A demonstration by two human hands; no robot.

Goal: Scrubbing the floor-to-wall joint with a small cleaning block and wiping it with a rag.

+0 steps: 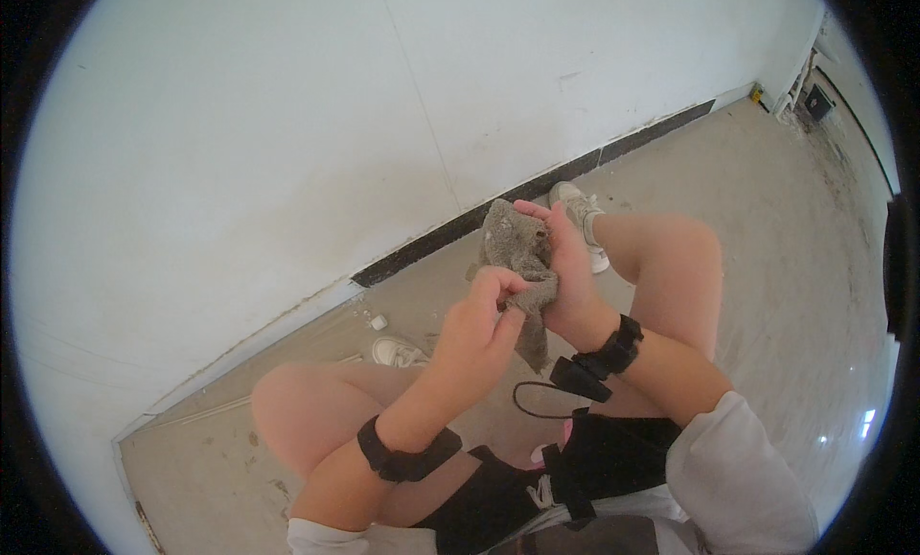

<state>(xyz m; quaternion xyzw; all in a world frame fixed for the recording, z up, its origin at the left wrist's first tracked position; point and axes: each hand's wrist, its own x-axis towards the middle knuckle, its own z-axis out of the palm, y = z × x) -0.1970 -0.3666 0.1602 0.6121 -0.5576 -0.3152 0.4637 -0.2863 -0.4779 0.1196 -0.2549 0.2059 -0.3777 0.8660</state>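
Note:
A crumpled, dirty grey-brown cloth (514, 242) is held up in front of my knees, with one end hanging down below my hands. My left hand (481, 336) pinches a fold of it between thumb and fingers. On its other side, the palm and thumb of my right hand (571, 282) support the cloth, which hides part of the fingers. Black straps with small dark modules go round both wrists, and a thin black cord loops beside the right one.
A white wall (287, 138) with a partly black skirting strip (431, 246) stands close ahead. On the dusty floor (783, 267) lie a small white block (379, 323) and thin pale strips (201, 412) at left. A dark box (818, 103) is at the far right corner.

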